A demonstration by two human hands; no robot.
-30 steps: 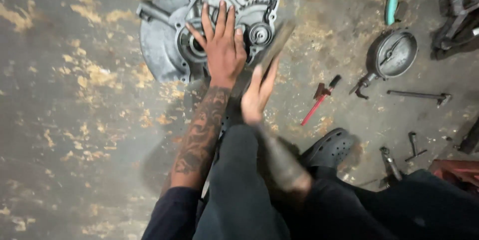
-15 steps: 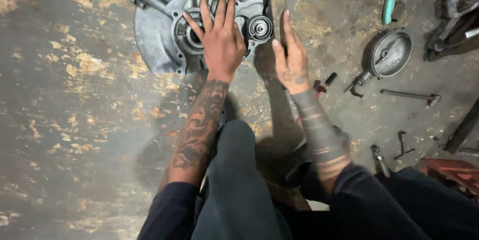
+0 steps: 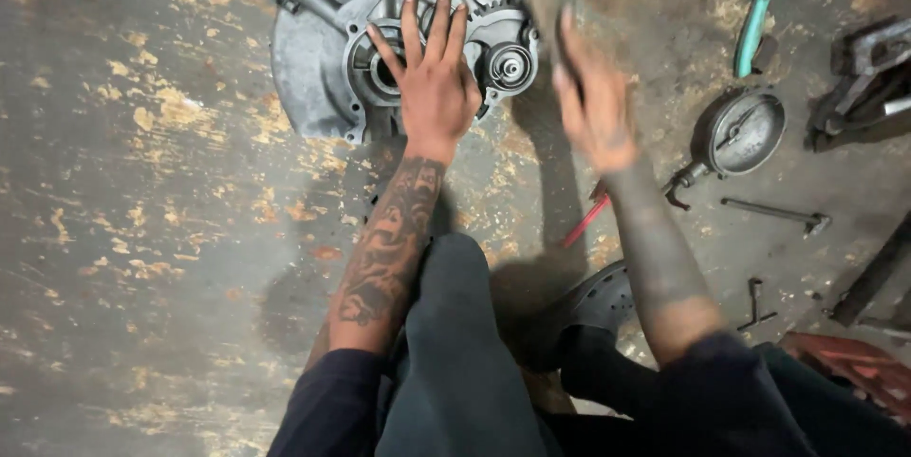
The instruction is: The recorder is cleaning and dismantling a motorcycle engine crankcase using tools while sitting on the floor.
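The left hand [image 3: 435, 87] is laid flat, palm down, with the fingers [image 3: 411, 25] spread and pointed away from the body; nothing is gripped by it. Its tattooed forearm is stretched straight out from a dark blue sleeve pushed up to the elbow. The right hand [image 3: 593, 101] is seen blurred, raised just to the right of the left hand and level with it, the fingers [image 3: 567, 35] extended and held loosely together. Whether anything is clasped in it cannot be told through the blur. The right forearm is angled inward from a dark sleeve at the lower right, the wrist kept nearly straight.
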